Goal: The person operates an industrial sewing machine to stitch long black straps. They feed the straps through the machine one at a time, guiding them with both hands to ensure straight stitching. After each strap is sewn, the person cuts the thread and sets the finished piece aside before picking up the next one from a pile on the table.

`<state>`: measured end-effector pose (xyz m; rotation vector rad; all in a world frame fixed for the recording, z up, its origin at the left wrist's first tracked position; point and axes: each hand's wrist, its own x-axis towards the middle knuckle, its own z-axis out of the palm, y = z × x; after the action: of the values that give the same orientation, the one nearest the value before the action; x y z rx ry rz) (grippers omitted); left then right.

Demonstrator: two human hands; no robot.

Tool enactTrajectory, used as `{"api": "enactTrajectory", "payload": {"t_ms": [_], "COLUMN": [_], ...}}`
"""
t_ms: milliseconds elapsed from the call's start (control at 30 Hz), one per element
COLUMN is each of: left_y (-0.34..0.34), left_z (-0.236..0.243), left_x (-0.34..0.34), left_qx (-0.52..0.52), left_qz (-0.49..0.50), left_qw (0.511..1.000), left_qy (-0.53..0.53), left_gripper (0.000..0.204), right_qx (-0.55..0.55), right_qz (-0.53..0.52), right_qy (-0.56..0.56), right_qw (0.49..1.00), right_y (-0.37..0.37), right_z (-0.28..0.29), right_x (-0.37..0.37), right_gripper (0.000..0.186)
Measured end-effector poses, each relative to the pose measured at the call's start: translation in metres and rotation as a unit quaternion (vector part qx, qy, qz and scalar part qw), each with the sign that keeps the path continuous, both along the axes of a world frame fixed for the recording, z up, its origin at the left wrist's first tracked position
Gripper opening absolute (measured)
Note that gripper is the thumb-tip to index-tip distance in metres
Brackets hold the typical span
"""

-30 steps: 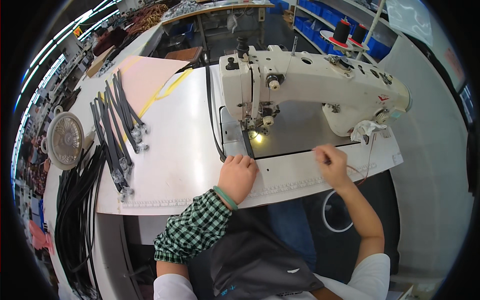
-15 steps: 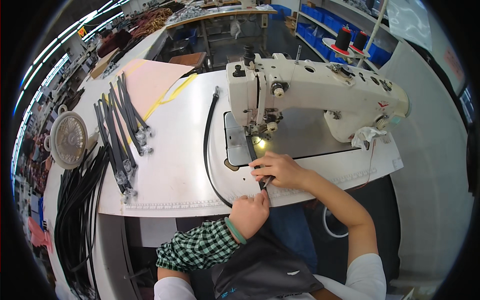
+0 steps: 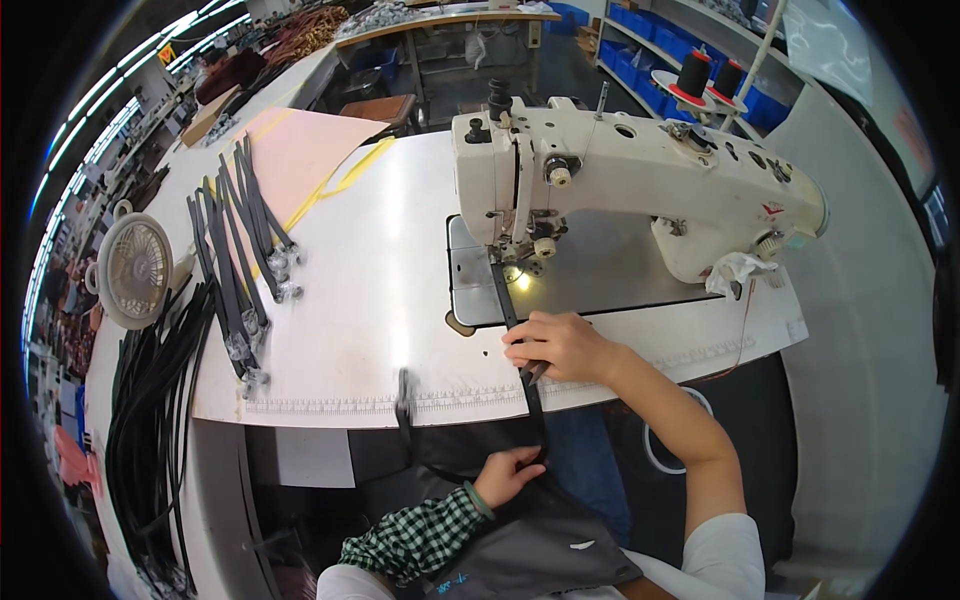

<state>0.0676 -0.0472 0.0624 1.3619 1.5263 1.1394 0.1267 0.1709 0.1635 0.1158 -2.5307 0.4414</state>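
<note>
White sewing table (image 3: 380, 300) under a workshop's strip lights, long benches curving away behind. White sewing machine (image 3: 640, 180) at the back, lamp lit at the needle, two dark thread cones (image 3: 708, 75) on a stand behind. Black strap (image 3: 512, 320) running from under the presser foot straight toward the near table edge, over it and down.

Right hand (image 3: 560, 345) flat on the strap near the table's front edge, fingers curled over and pinching it against the top. Left hand (image 3: 505, 475) below the table edge, fingers closed around the hanging part of the same strap, green checked cuff behind.

Finished black straps with metal buckles (image 3: 235, 260) fanned at the left of the table, beside a pink sheet (image 3: 300, 150) and a yellow tape. More loose black straps (image 3: 150, 400) draped off the left edge, just by a small round white fan (image 3: 130, 270). Blue bins (image 3: 640, 30) on far shelves, contents too small to tell.
</note>
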Motion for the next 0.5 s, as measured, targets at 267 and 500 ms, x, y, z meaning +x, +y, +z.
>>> {"api": "enactTrajectory", "payload": {"t_ms": [267,500], "left_y": [0.004,0.016], "left_z": [0.027,0.094], "left_x": [-0.006,-0.05], "left_qx": [0.186,0.205], "left_qz": [0.017,-0.173], "left_qw": [0.965,0.902], "left_qy": [0.182,0.338], "left_gripper": [0.022,0.022], "right_qx": [0.022,0.015], "right_qz": [0.049,0.108], "right_qy": [0.0,-0.016], "right_qw": [0.999,0.994], "right_y": [-0.003,-0.011], "right_z": [0.005,0.008], "right_x": [0.005,0.008], "right_gripper": [0.012,0.013]}}
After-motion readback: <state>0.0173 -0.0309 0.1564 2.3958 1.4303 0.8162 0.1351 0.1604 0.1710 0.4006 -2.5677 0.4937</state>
